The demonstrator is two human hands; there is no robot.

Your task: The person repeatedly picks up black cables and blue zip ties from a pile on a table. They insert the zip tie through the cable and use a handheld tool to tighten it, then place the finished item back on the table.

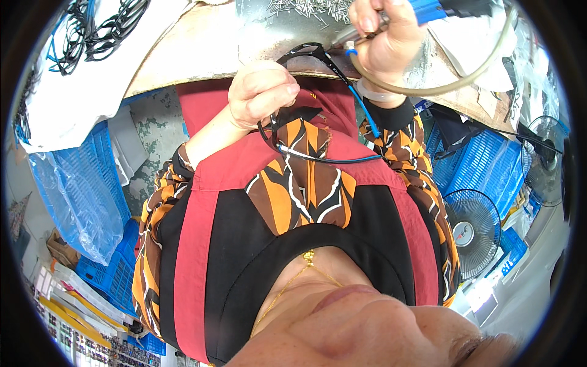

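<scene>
My left hand (pixel 263 93) is closed on a pair of eyeglasses (pixel 331 63) with a black frame and blue-tipped temples. One temple hangs toward my chest, and the other slants down toward my right wrist. Above the frame, my right hand (pixel 390 43) grips a blue powered screwdriver (pixel 428 10). Its metal shaft points left toward the glasses' hinge area; whether the tip touches is too unclear to tell. A beige hose (pixel 449 89) with a blue fitting loops from the tool's front end out to the right.
Small metal pins or screws (pixel 312 8) lie scattered on the worn worktop (pixel 214 46). More dark eyeglass parts (pixel 110 30) rest on white cloth at left. Blue crates (pixel 101 269) stand on both sides, and a black fan (pixel 468 232) is at right.
</scene>
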